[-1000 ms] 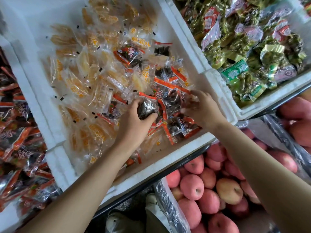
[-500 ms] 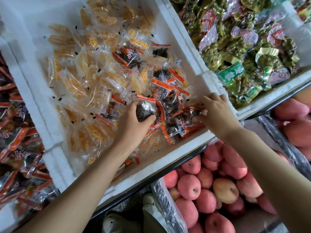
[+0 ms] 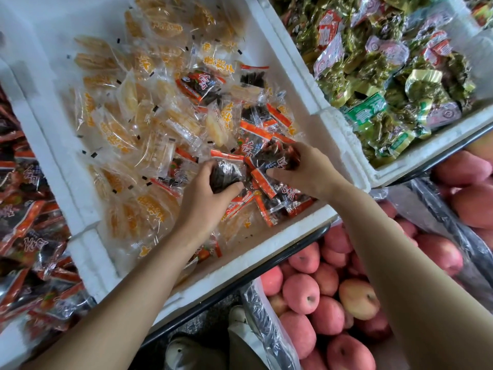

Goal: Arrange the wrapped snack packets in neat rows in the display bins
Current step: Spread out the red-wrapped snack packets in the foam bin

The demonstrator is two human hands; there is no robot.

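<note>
In the front right corner of the white foam display bin (image 3: 336, 156), clutched one dark red-edged snack packet (image 3: 226, 175) in the left hand (image 3: 205, 206), pinched a second dark packet (image 3: 277, 156) in the right hand (image 3: 312, 173). Seemingly sorted them from clear yellow packets (image 3: 120, 134); next, probably needed laying flat in rows.

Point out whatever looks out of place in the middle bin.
Dark red-edged packets lie scattered among the yellow packets in the middle bin, though that kind fills the left bin. Nothing sits in rows.

Left hand (image 3: 205, 201), right hand (image 3: 310, 173), forearms (image 3: 138, 284) bare — pale grey shoes (image 3: 184, 352), khaki trouser leg (image 3: 240, 352).
</note>
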